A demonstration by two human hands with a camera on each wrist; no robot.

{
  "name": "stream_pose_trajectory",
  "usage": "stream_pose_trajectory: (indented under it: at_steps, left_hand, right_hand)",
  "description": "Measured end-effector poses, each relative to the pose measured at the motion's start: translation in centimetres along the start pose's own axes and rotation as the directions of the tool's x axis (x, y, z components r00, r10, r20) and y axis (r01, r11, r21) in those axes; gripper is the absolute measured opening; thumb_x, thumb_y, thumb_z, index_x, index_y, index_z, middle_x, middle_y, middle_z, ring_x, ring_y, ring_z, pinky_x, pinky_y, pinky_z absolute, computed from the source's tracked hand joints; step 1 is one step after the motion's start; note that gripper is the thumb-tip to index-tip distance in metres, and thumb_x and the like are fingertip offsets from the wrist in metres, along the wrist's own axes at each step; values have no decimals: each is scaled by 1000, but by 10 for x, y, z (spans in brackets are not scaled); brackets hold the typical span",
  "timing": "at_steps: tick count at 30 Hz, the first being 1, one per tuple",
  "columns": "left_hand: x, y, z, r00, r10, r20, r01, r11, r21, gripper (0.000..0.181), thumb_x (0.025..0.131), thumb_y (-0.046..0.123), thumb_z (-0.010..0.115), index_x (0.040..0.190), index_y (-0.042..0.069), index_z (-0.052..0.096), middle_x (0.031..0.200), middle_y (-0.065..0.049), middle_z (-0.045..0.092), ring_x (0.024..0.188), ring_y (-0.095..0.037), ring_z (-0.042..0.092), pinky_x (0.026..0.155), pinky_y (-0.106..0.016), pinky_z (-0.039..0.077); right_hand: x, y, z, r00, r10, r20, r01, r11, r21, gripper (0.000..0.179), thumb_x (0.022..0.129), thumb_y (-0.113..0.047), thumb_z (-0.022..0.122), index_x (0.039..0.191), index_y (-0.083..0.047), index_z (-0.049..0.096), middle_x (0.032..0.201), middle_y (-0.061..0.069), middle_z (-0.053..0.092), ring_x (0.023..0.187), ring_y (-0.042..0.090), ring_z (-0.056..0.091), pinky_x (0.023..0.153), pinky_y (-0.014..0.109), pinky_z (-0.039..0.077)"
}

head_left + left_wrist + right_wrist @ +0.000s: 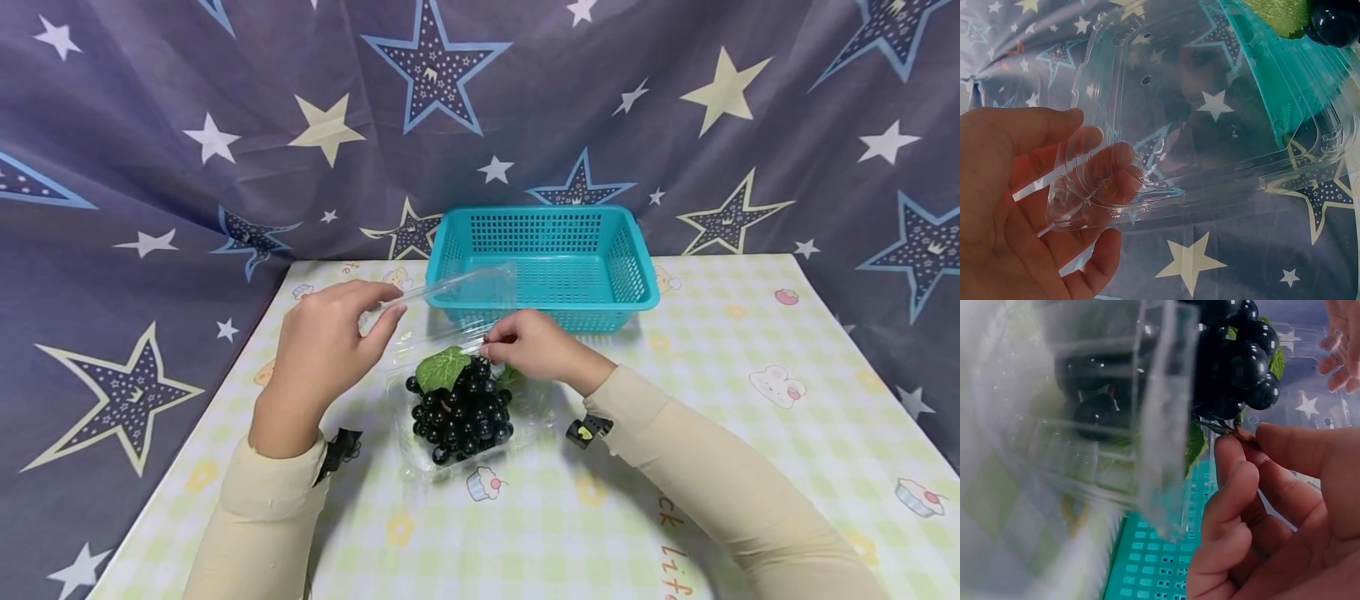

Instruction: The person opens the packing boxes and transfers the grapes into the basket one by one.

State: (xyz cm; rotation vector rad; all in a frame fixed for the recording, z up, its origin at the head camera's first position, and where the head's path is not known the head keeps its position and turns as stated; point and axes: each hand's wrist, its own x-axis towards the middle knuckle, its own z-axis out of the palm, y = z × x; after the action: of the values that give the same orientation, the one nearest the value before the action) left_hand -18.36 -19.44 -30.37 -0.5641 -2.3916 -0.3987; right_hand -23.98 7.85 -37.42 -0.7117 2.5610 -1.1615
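Observation:
A bunch of black grapes (463, 421) with a green leaf (442, 369) sits in a clear plastic clamshell box (423, 473). The raised lid (1179, 119) of that box leans back beyond the grapes. My left hand (318, 358) holds the lid by its left corner, thumb on one side and fingers seen through the plastic. With thumb and fingertips, my right hand (542, 348) pinches the brown stem (1242, 435) at the far end of the bunch. Some of the grapes show blurred through the box wall in the right wrist view.
Directly behind the box stands a teal perforated basket (637, 307), overlapped by the lid in the head view. A checked cloth with printed cartoons (750, 467) covers the table. Dark fabric with stars (255, 75) hangs at the back and sides.

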Motion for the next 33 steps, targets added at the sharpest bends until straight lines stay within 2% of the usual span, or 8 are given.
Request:
stream_pose_trajectory:
  at_steps: [3,7,14,18,27,33]
  left_hand:
    - [-1,-1,0,1000,-1,-2,1,1000,1,22,95,32,71,110,18,80,103,-1,80,86,-21,75,68,-49,56]
    - [0,-1,0,1000,1,-4,-1,1000,-1,22,95,32,71,110,18,80,103,-1,80,86,-21,75,68,-49,56]
    - [1,0,0,1000,-4,1,4,1000,2,23,95,33,71,110,19,80,104,-1,80,87,-21,75,69,-49,56]
    - [1,0,0,1000,-1,1,1,1000,4,22,95,32,71,110,18,80,104,-1,80,87,-22,75,68,-49,56]
    - [0,-1,0,1000,7,-7,-7,1000,-2,22,95,31,71,110,18,80,102,-2,79,85,-22,75,68,-49,56]
    - [0,0,-1,1000,1,-10,-1,1000,-1,22,95,32,71,110,18,80,101,-2,79,84,-22,74,67,-49,55]
  right_hand:
    - [-1,-3,-1,1000,-8,-3,8,1000,12,17,99,-24,70,94,-11,80,87,7,74,65,13,52,61,29,48]
    - [-3,-5,-2,999,-26,-29,26,1000,6,15,98,-23,71,96,-12,81,90,7,75,68,13,56,62,28,48]
    - [-9,-12,-4,994,-77,-78,73,996,-48,11,97,-24,72,95,-19,82,90,-7,76,71,13,62,62,30,51]
    - [-13,-19,-4,989,-117,-89,110,990,-84,12,98,-25,72,98,-19,83,93,-9,77,74,16,67,66,31,53]
    - [-23,-35,-5,979,-165,-121,155,984,-84,16,98,-29,71,102,-19,83,96,-12,78,60,10,61,61,31,50]
    - [-28,-42,-7,971,-189,-146,176,979,-99,12,98,-30,72,101,-26,83,96,-14,77,56,11,58,60,31,49]
